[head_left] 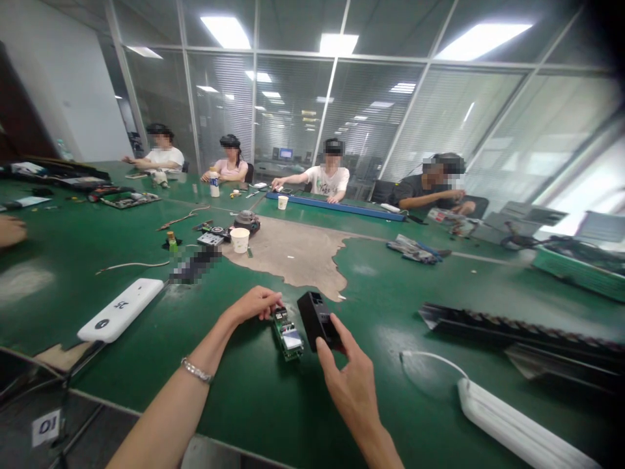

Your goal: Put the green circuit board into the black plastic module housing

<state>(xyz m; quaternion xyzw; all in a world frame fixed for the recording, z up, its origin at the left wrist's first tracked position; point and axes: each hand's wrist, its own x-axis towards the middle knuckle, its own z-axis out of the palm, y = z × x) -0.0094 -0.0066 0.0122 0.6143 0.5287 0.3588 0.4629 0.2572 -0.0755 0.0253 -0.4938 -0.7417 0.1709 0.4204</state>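
The step in hand looks like handling a bare circuit board (289, 337) and a black case (310, 320) side by side, just apart. The next move seems to call for a steady hold on both, keeping the exposed parts clear of the case's edges. The left hand's (258, 303) fingers are narrow, pinching the board's far end; whether it rests on the worktop (234, 404) is unclear. The right hand (352, 381) holds the tilted case, thumb and forefinger spread around it.
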